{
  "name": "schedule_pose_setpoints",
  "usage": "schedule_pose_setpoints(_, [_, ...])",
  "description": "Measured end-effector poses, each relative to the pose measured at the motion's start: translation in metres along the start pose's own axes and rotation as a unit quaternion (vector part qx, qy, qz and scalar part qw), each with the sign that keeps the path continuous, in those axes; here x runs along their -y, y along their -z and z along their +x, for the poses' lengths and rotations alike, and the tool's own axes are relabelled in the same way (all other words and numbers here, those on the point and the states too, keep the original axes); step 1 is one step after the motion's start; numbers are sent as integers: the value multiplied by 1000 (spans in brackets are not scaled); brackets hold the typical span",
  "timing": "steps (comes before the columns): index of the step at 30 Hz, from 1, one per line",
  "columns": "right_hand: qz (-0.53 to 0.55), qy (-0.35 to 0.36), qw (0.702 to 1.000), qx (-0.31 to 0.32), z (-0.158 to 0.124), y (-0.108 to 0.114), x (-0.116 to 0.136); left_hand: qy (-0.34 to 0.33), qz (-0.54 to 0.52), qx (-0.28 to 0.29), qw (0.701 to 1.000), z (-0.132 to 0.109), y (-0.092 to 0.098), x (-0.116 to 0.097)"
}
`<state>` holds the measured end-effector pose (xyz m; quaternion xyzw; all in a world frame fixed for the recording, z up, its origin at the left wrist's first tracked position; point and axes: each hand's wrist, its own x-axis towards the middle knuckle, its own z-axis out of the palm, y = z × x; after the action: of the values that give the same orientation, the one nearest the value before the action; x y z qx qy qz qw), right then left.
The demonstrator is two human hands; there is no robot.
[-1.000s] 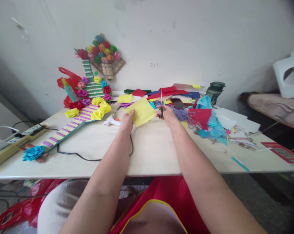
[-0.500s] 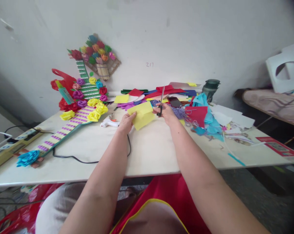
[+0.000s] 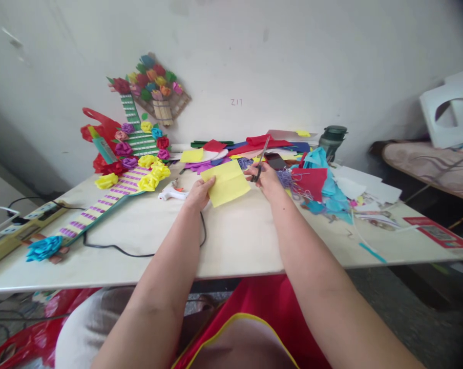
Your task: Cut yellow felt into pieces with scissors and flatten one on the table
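Note:
My left hand [image 3: 201, 192] pinches the left edge of a yellow paper sheet [image 3: 227, 183], thumb on top. The sheet is roughly square, shows a faint crease across it and is held above the white table. To its right, my right hand [image 3: 265, 178] is closed around a pair of scissors [image 3: 261, 163] with dark handles, the blades pointing up and away from me. The scissors are apart from the paper, and the fingertips of this hand are close to the sheet's right edge.
A white glue gun [image 3: 172, 192] lies left of my left hand, its black cord [image 3: 118, 250] trailing over the table [image 3: 235, 256]. Further left is a paper-flower-covered guitar shape [image 3: 108, 197]. Coloured sheets [image 3: 212, 156], blue scraps [image 3: 333, 197] and a dark bottle [image 3: 331, 141] stand behind and right.
The yellow sheet has opened out flatter, its right side spreading. My right hand has moved slightly right, and the scissors have tilted to the right. The left hand is nearly unchanged.

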<state>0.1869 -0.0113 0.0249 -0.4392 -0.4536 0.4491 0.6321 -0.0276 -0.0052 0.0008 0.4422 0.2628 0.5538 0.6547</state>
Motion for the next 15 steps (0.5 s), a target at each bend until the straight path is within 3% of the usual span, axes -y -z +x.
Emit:
schedule_pose_setpoints(5, [-41,13,998,38,-5,-11,-1,18,10,10,1000,0,-1,1])
schedule_pose_setpoints(15, [-60,66,996,8,-2,-25,-6,45,-20,-8,999,-3,-6,2])
